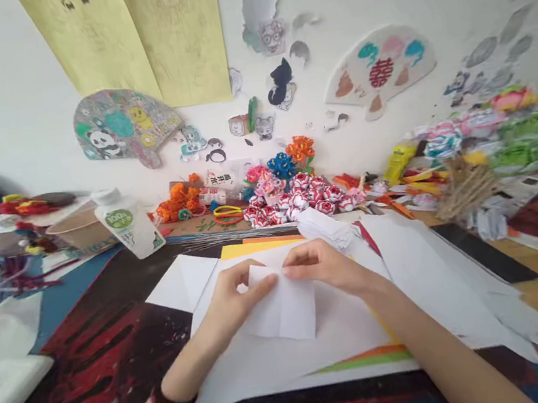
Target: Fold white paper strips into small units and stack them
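A small white sheet (295,309) with a crease down its middle is held up between both hands. My left hand (242,293) pinches its upper left part between thumb and fingers. At the top edge, right of the crease, my right hand (313,263) pinches the sheet, its fingertips close to the left thumb. Below lie large white sheets (253,365) with yellow, orange and green paper edges showing. A folded white paper (183,283) rests left of the hands, and a stack of small white papers (324,228) sits just behind them.
A white bottle (128,224) stands at the back left. Red-and-white paper flowers (299,198) line the wall side. A pile of white sheets (441,270) and a black strip (486,253) lie right. White plastic wrapping (9,375) is at far left.
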### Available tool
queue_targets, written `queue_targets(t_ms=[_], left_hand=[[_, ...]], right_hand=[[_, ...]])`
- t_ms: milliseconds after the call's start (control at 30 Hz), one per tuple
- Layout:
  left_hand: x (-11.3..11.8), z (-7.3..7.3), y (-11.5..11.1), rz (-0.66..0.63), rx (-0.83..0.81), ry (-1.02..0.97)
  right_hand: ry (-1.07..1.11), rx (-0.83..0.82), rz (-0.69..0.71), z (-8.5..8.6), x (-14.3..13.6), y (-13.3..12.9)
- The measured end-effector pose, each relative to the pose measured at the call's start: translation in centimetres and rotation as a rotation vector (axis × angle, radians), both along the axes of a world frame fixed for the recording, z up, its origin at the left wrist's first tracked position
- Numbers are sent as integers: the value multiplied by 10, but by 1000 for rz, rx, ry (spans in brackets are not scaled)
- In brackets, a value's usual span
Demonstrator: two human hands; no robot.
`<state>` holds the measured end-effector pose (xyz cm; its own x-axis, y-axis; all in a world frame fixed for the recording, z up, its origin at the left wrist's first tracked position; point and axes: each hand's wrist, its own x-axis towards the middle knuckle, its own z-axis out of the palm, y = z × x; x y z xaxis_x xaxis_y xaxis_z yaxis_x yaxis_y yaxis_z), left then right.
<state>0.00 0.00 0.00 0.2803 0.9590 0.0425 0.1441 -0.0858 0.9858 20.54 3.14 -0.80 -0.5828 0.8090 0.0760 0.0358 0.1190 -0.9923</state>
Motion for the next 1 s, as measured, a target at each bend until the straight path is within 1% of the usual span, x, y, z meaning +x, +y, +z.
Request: queue_targets(t_ms=[200,267,400,667,833,1000], left_hand=[[-2,-4,-3,-7,-112,-81],[-1,-4,-3,6,-118,-76],[-1,-3,-2,45,-41,34],[-3,-1,-4,60,24,120],[-1,2,-3,10,81,184],[0,2,-3,-31,116,177]], right_hand=[[-22,-9,-12,4,-2,-2],[-16,-16,3,4,-2,-2],[-27,-22,33,2,-2,-2],[-43,-28,34,2,-2,-3],[-66,-13,39,3,-3,-3],[-65,6,50,1,-4,-3]])
